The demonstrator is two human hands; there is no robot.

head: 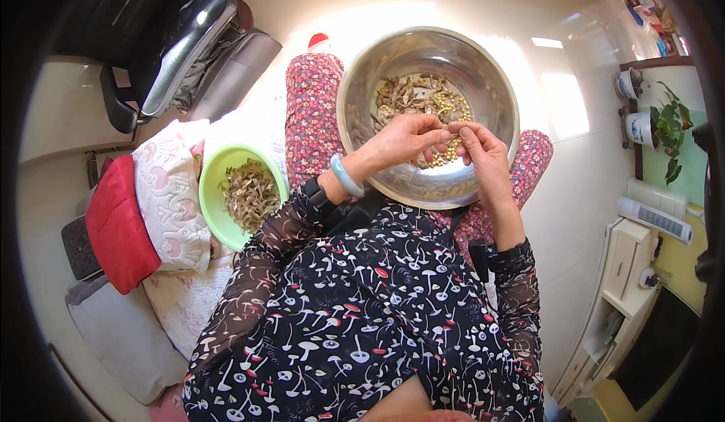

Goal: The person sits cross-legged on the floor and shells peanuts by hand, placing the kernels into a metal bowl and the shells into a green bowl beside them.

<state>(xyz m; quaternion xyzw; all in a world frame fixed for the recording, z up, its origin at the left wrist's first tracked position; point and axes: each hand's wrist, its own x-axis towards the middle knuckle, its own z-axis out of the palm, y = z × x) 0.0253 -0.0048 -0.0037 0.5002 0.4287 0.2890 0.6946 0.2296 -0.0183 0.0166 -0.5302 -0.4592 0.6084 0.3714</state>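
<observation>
A large stainless steel basin (pixel 357 76) rests on my lap between my legs. In its bottom lie dry brown bean pods (pixel 403 94) and loose yellow beans (pixel 460 106), probably soybeans. Above the basin's near half, my left hand (pixel 409 137), with a pale bangle on the wrist, meets my right hand (pixel 486 153) fingertip to fingertip. Both pinch a small dry pod, mostly hidden by the fingers. To my left, a light green plastic bowl (pixel 208 187) holds a heap of dry pods or husks (pixel 249 195).
The bowl sits on a covered seat beside folded textiles, a red cushion (pixel 120 223) and a white patterned one (pixel 170 195). A black leather chair (pixel 187 42) stands at upper left. Potted plants (pixel 671 124) and a white cabinet (pixel 623 263) line the right side.
</observation>
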